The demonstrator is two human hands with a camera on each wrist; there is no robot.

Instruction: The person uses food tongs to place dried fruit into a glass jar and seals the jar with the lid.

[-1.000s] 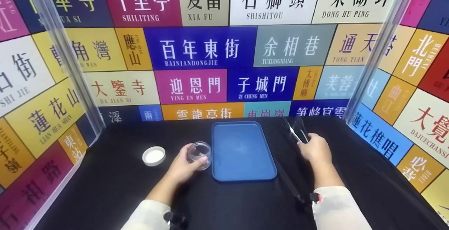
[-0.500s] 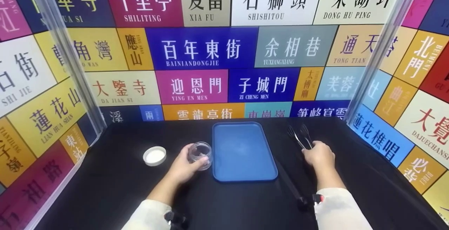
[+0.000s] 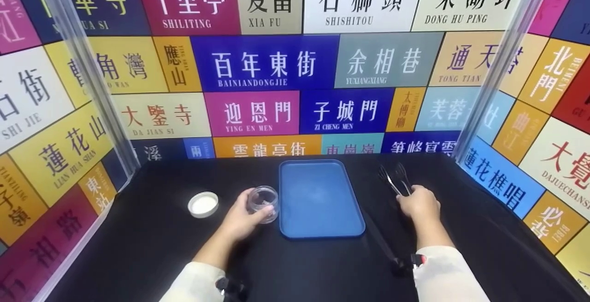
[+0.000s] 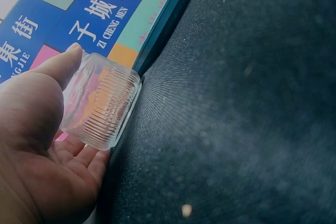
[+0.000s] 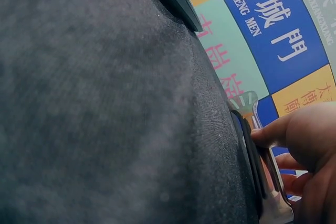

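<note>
In the head view, my left hand [image 3: 240,215] grips a small clear glass jar [image 3: 264,192] at the left edge of a blue rectangular tray [image 3: 318,200]. The left wrist view shows the ribbed side of the jar [image 4: 107,100] between thumb and fingers, low over the black cloth. My right hand [image 3: 420,204] holds a pair of tongs [image 3: 392,185] to the right of the tray. Their dark heads are apart and point away from me. In the right wrist view, the thumb of my right hand [image 5: 299,140] presses on the tongs [image 5: 275,211], fingers behind them.
A round white lid [image 3: 203,204] lies left of my left hand. Black cloth [image 3: 295,265] covers the table. Panels with printed place names [image 3: 272,62] stand behind and at both sides, with clear corner posts [image 3: 484,71].
My right hand has shifted slightly right and toward me with the tongs, then stays still. The left hand and jar hold their place by the tray.
</note>
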